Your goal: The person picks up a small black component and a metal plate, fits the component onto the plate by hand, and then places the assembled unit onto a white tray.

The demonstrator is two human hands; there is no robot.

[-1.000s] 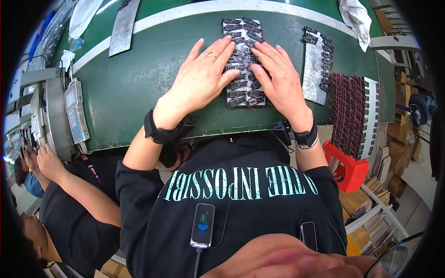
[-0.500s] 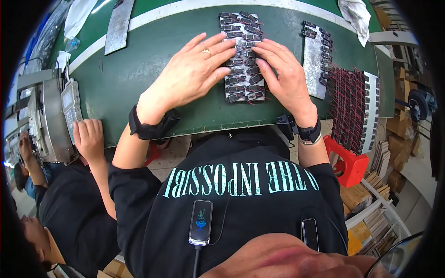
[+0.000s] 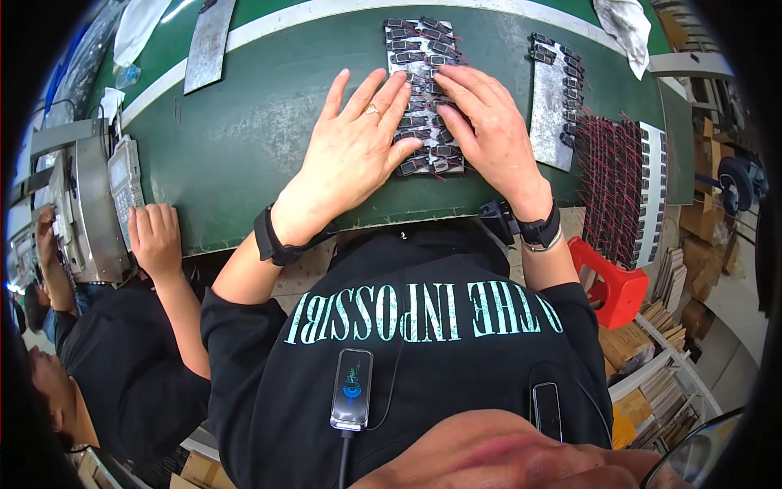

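1. Broad green-topped workbench (image 3: 244, 130), scuffed, running beneath both hands and well out to either side.
2. Co-worker in a black shirt (image 3: 130, 375), left of the left hand; one of their hands (image 3: 155, 236) is at the bench edge, beside a pale keypad device (image 3: 125, 175).
3. Dense mat of red and black wires (image 3: 607, 187), right of the right hand, along a white strip (image 3: 649, 196) lined with black pieces.
4. Red plastic stool (image 3: 615, 289), nearer the wearer than the right hand, below that mat.
5. Long silver metal plate (image 3: 418, 68), between and just beyond the hands. A second silver plate (image 3: 551, 114), partly filled, lies right of the right hand.
6. Left hand (image 3: 350, 147): palm down, fingers spread, tips at the plate's left row. Right hand (image 3: 493, 130): fingers extended over the right row, thumb apart. Hands separate, neither clamped; fingertip pressure I cannot tell.
7. Small black rectangular parts (image 3: 402, 46) with thin wires, in two rows on the plate.
8. Ring (image 3: 371, 108), on a left-hand finger.
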